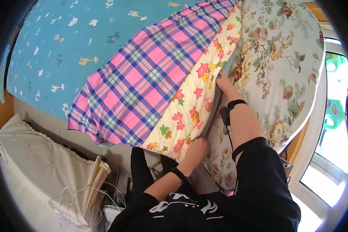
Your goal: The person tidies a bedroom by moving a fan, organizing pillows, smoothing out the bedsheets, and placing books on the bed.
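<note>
A pink, blue and green plaid cloth [143, 83] lies across the bed, its near end hanging over the edge. Along its right side shows a cream leaf-print cloth [197, 92], edged by a narrow strip of grey fabric [213, 116]. My left hand [197, 150] is closed on the near part of this leaf-print edge, its fingertips partly hidden. Farther up the same edge, my right hand [225, 86] pinches the border, with its thumb and fingers at the fabric and partly tucked out of sight. Black bands circle both forearms.
Beneath lies a blue animal-print sheet [38, 73] on the left and a floral cover [274, 77] on the right. A cream draped cloth [42, 154] with white cables [71, 205] stands at lower left. A bright window [328, 162] with green containers [333, 114] borders the right.
</note>
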The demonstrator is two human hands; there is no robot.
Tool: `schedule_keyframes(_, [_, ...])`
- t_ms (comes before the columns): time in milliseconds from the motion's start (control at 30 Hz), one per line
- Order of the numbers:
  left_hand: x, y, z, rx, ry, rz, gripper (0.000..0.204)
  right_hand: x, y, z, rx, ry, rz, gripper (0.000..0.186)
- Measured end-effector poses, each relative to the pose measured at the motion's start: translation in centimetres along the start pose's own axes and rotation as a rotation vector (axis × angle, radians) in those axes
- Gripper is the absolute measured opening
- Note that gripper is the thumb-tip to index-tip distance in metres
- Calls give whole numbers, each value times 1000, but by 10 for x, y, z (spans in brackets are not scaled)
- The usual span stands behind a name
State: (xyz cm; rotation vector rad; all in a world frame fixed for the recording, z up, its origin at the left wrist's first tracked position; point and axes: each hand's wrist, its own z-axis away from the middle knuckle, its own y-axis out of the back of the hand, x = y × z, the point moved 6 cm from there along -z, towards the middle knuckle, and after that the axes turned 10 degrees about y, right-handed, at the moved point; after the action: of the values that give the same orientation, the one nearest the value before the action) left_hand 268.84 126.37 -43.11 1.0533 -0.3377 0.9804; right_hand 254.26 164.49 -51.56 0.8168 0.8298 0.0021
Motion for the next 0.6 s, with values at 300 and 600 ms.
schedule_keyframes(300, [-52,-25,-37,413,370,-173,64,-64,-19,-12,253,153,204,68])
schedule_keyframes(600, [-65,58,-20,139,356,600,38,-143,52,-30,44,240,692,28])
